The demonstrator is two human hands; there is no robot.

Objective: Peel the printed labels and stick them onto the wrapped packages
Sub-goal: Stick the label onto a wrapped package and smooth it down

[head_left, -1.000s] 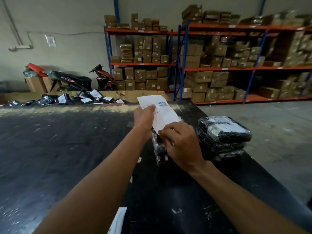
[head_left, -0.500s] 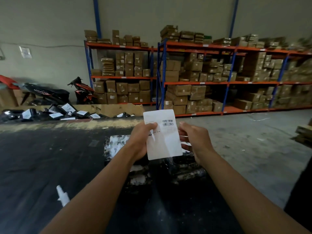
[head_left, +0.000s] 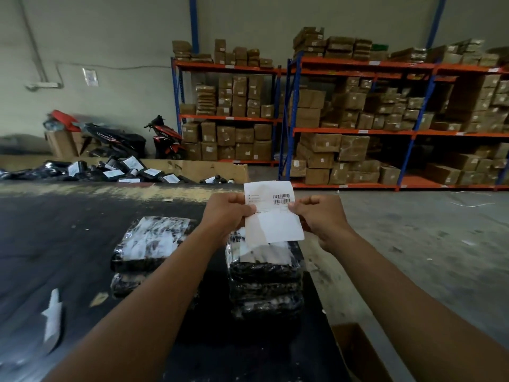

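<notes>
Label: I see two barcodes stacked at upper right and faint printed lines at left, none of them legible. Scooter panel: white lettering, too blurred for me to read. Wall notice: print unreadable.

Dim, flat indoor light, soft shadows; wide-angle bending at edges; blur smears table near-left corner; glare on wrapped packages.
</notes>
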